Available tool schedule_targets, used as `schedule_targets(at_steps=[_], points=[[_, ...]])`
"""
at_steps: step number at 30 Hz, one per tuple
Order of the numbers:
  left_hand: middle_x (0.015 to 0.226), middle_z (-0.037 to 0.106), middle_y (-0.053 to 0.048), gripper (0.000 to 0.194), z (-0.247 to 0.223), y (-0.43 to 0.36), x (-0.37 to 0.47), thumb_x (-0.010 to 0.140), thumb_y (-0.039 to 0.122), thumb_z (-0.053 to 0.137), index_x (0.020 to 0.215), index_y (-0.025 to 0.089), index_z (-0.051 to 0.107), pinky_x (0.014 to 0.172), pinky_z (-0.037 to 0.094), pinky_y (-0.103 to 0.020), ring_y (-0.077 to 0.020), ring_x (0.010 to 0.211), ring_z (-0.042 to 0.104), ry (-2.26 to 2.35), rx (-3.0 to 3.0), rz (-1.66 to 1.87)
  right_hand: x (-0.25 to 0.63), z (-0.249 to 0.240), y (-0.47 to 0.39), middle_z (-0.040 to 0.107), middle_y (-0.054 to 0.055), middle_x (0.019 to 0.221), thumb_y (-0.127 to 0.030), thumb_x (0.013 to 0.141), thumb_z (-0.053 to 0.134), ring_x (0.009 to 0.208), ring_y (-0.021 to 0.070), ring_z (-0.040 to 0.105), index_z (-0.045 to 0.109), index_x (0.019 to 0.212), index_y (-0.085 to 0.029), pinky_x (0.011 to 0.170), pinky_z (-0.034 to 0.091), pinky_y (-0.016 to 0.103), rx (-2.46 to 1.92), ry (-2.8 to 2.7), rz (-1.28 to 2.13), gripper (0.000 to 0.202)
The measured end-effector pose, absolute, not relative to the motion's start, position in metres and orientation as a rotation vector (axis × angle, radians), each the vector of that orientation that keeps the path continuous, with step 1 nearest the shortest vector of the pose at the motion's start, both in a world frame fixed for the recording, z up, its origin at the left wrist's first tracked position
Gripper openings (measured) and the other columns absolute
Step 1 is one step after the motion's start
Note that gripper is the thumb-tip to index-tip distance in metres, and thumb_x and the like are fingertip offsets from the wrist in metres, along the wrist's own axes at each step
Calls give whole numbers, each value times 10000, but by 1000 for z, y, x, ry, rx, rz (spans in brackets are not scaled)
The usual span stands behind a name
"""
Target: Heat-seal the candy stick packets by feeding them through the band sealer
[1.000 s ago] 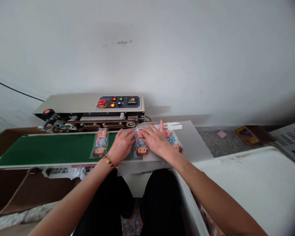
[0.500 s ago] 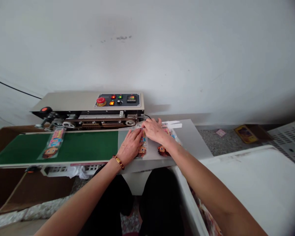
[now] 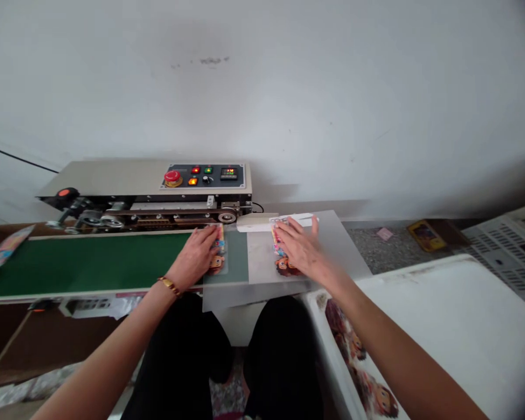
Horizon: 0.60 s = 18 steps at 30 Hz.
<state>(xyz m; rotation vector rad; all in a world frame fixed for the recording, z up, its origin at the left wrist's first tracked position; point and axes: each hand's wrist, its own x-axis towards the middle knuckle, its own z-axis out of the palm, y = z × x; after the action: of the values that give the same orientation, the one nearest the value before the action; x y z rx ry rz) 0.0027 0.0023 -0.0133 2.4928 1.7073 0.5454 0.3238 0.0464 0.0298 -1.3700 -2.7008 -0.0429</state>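
My left hand [image 3: 195,256] rests on a clear printed packet [image 3: 217,263] with a cartoon face, at the right end of the green belt [image 3: 100,262]. Its fingers lie together over the packet's upper left side. Over a second packet [image 3: 284,267], on the translucent sheet [image 3: 262,291], my right hand [image 3: 300,248] lies with its fingers spread, slightly blurred. Another packet [image 3: 6,249] tilts over the belt's far left end. Behind the belt stands a machine [image 3: 109,178] with rollers, lit buttons and a red knob.
A white container [image 3: 446,297] at the right has more printed packets [image 3: 367,385] beside its raised white surface. Cardboard [image 3: 56,338] lies below the belt at the left. A grey crate [image 3: 503,251] stands at the far right, before the wall [image 3: 332,87].
My left hand has slid left with its packet, apart from my right hand. My right hand has moved onto the other packet. The packet on the belt has travelled to the far left end.
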Motion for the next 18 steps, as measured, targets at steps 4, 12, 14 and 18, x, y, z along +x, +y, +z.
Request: schedule_targets(at_steps=[4,12,14,18], points=[[1435,611,-174,434,-9,-6,-36,1002,315,404,1372,178,582,1205,304,-663,-331,1344,568,1894,2451,550,277,22,48,581,95,1475,-204,1040,395,1406,311,430,625,1309,-255,1206,21,745,-1284,-2704,-8,357],[1414,633,-138,364,3,-6,56,1030,240,388,1320,184,600,1258,294,-562,-251,1372,552,1708,2529,699,269,32,45,617,107,1436,-132,1038,334,1382,292,480,619,1333,-245,1193,98,727,-1339,-2487,146,425],[1467,586,-148,389,-1,-2,81,1018,209,400,1372,174,556,1251,320,-552,-261,1423,499,1635,2548,670,286,32,42,650,107,1393,-126,1017,368,1363,305,500,647,1307,-249,1189,77,731,-1384,-2493,113,421],[1522,517,-186,437,-12,2,96,992,182,435,1425,152,493,1226,362,-569,-299,1465,446,1628,2548,617,298,27,38,654,98,1390,-162,1014,411,1373,310,482,647,1319,-257,1198,46,712,-1327,-2564,70,397]])
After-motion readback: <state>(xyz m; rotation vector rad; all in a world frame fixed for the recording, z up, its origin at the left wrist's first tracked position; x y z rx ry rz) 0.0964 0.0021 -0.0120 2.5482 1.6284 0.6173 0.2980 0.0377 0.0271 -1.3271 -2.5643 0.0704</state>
